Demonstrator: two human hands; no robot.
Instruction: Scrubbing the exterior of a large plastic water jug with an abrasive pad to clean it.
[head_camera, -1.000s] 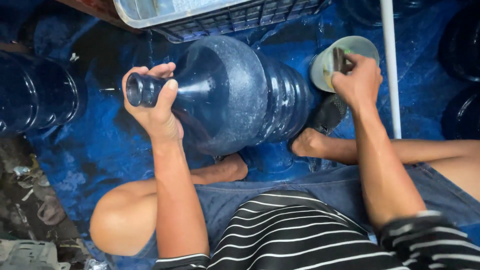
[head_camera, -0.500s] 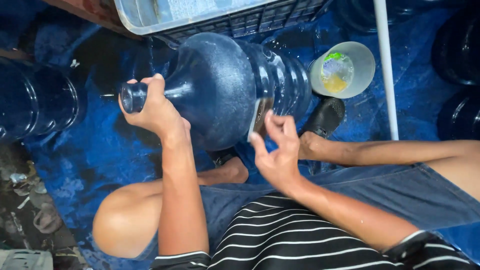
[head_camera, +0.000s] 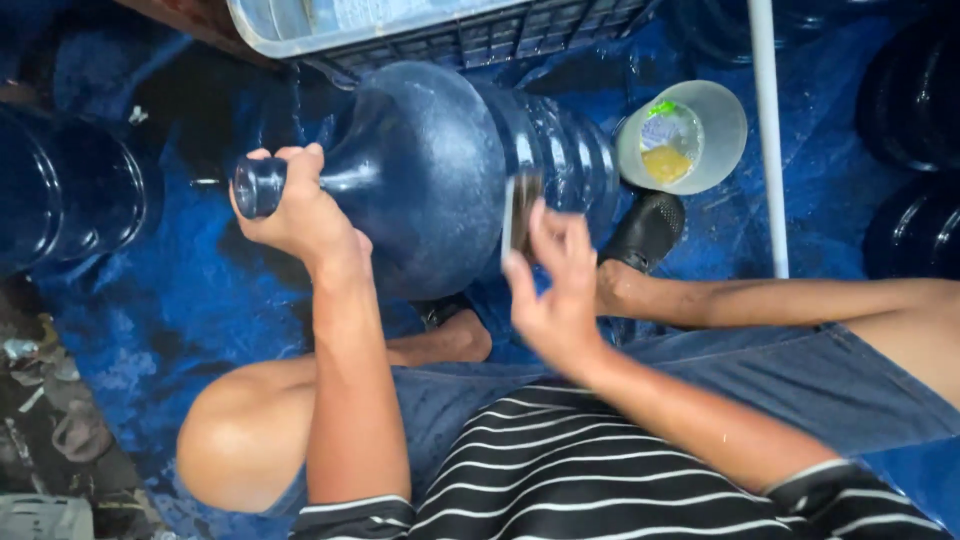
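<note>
A large blue water jug (head_camera: 440, 170) lies on its side across a wet blue tarp (head_camera: 180, 300), in front of the seated person's knees, its neck pointing away from the small pale bucket (head_camera: 700, 130). The left hand (head_camera: 295, 205) is clenched around the jug's neck, just behind the open mouth, holding it steady. The right hand (head_camera: 555, 285) is at the jug's belly, on the side facing the person, fingers pinched on a thin flat pad (head_camera: 518, 215) that is pressed edge-on against the jug's wall; the pad is blurred, so its kind cannot be told. The pale bucket stands just beyond the jug's ribbed base and holds a yellowish piece and a little green one. A black shoe (head_camera: 645, 230) sits between the jug's base and the bucket, nearer the person. A white pole (head_camera: 768, 140) runs past the bucket's far side. A dark crate (head_camera: 450, 40) lies just above the jug, and another blue jug (head_camera: 70, 190) lies beyond the neck end.
</note>
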